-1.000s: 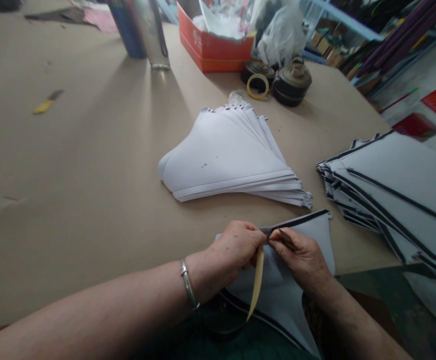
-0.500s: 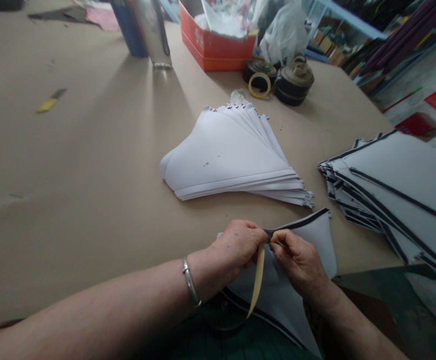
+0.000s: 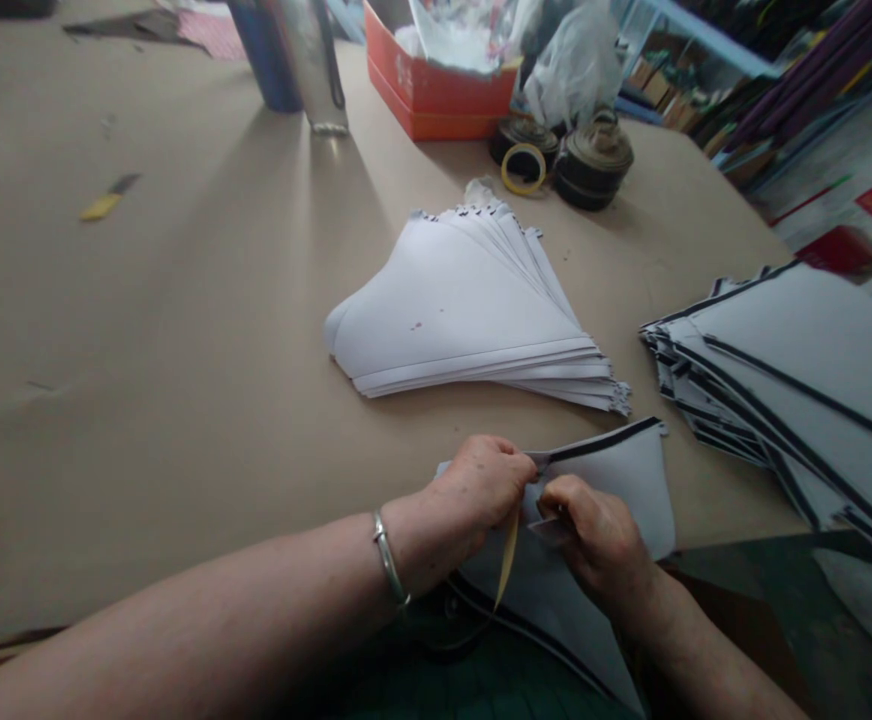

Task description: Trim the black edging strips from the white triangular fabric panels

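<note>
A white cut piece [image 3: 623,480] with a black strip along its upper edge lies at the table's front edge, partly under both hands. My left hand [image 3: 485,480], with a metal bangle at the wrist, pinches the black strip at that edge. A narrow yellowish tape [image 3: 509,560] hangs down below its fingers. Just to the right, my right hand [image 3: 593,525] is closed, with a small pale flap showing at its fingertips; what exactly it grips is too blurred to tell.
A fanned stack of white pieces [image 3: 451,310] lies ahead, and black-edged white pieces [image 3: 818,350] are piled at the right. Farther back stand a red box [image 3: 443,100], black rolls [image 3: 593,165], a yellow tape ring [image 3: 524,169] and a metal bottle [image 3: 312,70]. A yellow cutter [image 3: 102,206] lies left.
My right hand has moved slightly down, away from the black strip and my left fingers. A pale flap now shows at its fingertips. Less of the yellowish tape shows below my left hand.
</note>
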Demonstrator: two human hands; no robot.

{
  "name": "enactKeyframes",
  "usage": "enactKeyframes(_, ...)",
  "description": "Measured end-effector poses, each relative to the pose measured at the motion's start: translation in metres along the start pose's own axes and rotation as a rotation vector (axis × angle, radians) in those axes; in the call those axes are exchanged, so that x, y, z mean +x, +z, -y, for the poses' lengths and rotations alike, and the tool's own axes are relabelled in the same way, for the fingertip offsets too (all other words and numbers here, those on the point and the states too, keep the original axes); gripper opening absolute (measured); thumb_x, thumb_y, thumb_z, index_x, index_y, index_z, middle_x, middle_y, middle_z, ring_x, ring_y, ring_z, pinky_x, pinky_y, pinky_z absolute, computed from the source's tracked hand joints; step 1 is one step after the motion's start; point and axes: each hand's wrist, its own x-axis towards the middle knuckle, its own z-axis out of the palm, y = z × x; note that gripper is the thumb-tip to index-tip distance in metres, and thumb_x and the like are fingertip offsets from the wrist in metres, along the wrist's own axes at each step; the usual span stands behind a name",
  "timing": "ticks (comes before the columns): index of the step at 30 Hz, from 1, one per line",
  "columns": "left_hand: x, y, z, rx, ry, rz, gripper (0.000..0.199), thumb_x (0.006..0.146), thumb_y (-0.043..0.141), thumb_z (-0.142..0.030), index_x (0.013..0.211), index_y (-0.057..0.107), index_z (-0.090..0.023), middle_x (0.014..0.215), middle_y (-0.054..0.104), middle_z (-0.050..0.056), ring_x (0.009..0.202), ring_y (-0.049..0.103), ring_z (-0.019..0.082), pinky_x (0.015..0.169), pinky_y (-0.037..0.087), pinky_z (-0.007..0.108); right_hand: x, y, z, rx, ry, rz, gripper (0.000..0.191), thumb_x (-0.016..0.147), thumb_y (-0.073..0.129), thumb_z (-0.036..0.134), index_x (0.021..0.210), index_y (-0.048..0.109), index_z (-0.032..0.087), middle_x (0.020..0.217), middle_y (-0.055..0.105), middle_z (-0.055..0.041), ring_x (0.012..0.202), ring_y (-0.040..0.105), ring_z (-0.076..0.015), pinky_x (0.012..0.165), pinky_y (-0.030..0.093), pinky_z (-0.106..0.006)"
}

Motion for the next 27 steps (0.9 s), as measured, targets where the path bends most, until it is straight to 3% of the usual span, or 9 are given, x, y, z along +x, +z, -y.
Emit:
enactKeyframes(2,-0.002,-0.001,-0.002,0.0,-0.006,0.015,0.017,0.067,0.052,-0.013,0.052,0.047,-0.021,0.035,0.04,-0.007,0.03,0.032,0.008,0.033,0.016,0.021,0.0,-0.001,-0.002,0.035,0.086,-0.033,0.006,0.092,0.045,0.021,0.088,0.05,0.02,0.074,0.057,0.0002,0.063,0.055,-0.0123,0.06,0.041,-0.023)
enactKeyframes(5,-0.005,-0.002,-0.004,0.0,-0.006,0.034,0.02,0.07,0.052,-0.014,0.052,0.046,-0.021,0.034,0.04,-0.008,0.029,0.031,0.007,0.032,0.019,0.02,0.005,-0.006,-0.006,0.158,0.352,-0.098,0.01,0.09,0.049,0.022,0.095,0.057,0.02,0.073,0.06,0.0006,0.062,0.056,-0.0121,0.058,0.042,-0.022)
enactKeyframes(9,-0.008,-0.003,-0.004,0.001,0.001,0.044,0.021,0.072,0.054,-0.016,0.053,0.046,-0.02,0.034,0.041,-0.008,0.029,0.033,0.007,0.032,0.019,0.019,0.019,-0.012,-0.008,0.39,0.537,0.008,0.022,0.085,0.053,0.027,0.104,0.06,0.018,0.069,0.06,0.0009,0.056,0.053,-0.0118,0.053,0.041,-0.022)
enactKeyframes(13,-0.011,-0.004,-0.005,-0.012,-0.004,0.067,0.021,0.075,0.051,-0.016,0.054,0.047,-0.02,0.036,0.044,-0.006,0.029,0.032,0.006,0.033,0.019,0.018,0.028,-0.014,-0.004,0.589,0.726,-0.086,0.014,0.08,0.06,0.031,0.085,0.057,0.018,0.063,0.056,0.0028,0.049,0.047,-0.0084,0.047,0.035,-0.02)
enactKeyframes(16,-0.011,-0.005,-0.003,-0.015,0.008,0.077,0.022,0.077,0.05,-0.02,0.055,0.048,-0.019,0.039,0.047,-0.005,0.032,0.035,0.007,0.034,0.021,0.018,0.025,-0.01,-0.003,0.769,0.864,-0.024,0.026,0.08,0.062,0.04,0.07,0.056,0.017,0.046,0.043,0.0065,0.037,0.031,-0.0049,0.037,0.022,-0.019)
enactKeyframes(19,-0.009,-0.006,0.001,-0.001,0.037,0.071,0.022,0.078,0.051,-0.025,0.057,0.05,-0.019,0.042,0.048,-0.004,0.035,0.039,0.008,0.035,0.024,0.018,0.023,-0.004,-0.005,0.927,0.931,0.016,0.035,0.08,0.062,0.046,0.065,0.058,0.015,0.039,0.037,0.008,0.032,0.025,-0.0035,0.034,0.016,-0.019)
enactKeyframes(23,-0.009,-0.005,0.003,0.026,0.059,0.072,0.02,0.077,0.051,-0.024,0.058,0.051,-0.019,0.041,0.047,-0.005,0.035,0.037,0.007,0.035,0.025,0.018,0.025,-0.001,-0.005,1.111,0.957,-0.007,0.034,0.075,0.067,0.047,0.07,0.059,0.014,0.052,0.056,0.0029,0.029,0.031,-0.0018,0.032,0.017,-0.018)
enactKeyframes(27,-0.013,-0.005,0.003,0.048,0.085,0.084,0.022,0.079,0.05,-0.027,0.058,0.05,-0.019,0.041,0.047,-0.005,0.035,0.036,0.007,0.036,0.024,0.018,0.026,-0.002,-0.003,1.157,1.003,0.006,0.036,0.072,0.069,0.046,0.065,0.057,0.013,0.053,0.058,0.002,0.029,0.036,-0.002,0.032,0.02,-0.017)
